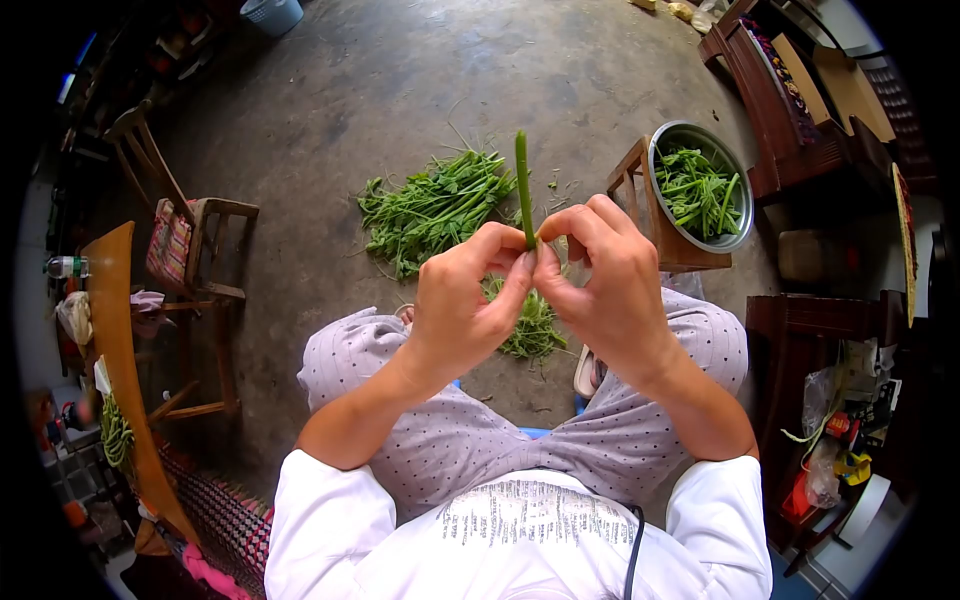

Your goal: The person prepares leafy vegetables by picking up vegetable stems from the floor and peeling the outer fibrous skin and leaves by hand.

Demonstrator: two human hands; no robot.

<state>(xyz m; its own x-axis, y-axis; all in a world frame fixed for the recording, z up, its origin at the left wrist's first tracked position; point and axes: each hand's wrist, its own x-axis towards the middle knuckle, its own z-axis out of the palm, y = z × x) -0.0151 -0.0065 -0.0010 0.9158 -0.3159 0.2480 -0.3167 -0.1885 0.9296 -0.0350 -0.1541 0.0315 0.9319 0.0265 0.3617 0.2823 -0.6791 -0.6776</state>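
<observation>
Both of my hands meet in front of me at the lower end of one green stalk (523,185), which points upward. My left hand (470,290) pinches it between thumb and forefinger. From the other side, my right hand (605,275) pinches the same end, its thumb touching the left one. Beyond my hands, a heap of leafy green stems (440,205) lies on the floor. A smaller pile of trimmings (535,325) sits on the floor below my hands, partly hidden by them. To the right, a metal basin (742,225) holds several cut green stalks (695,190).
The basin rests on a wooden stool (690,258). A wooden chair (200,215) stands at left, near a wooden table edge (120,300). Dark wooden furniture (780,120) lines the right side. A blue bucket (272,14) is at the far top left on the concrete floor (330,130).
</observation>
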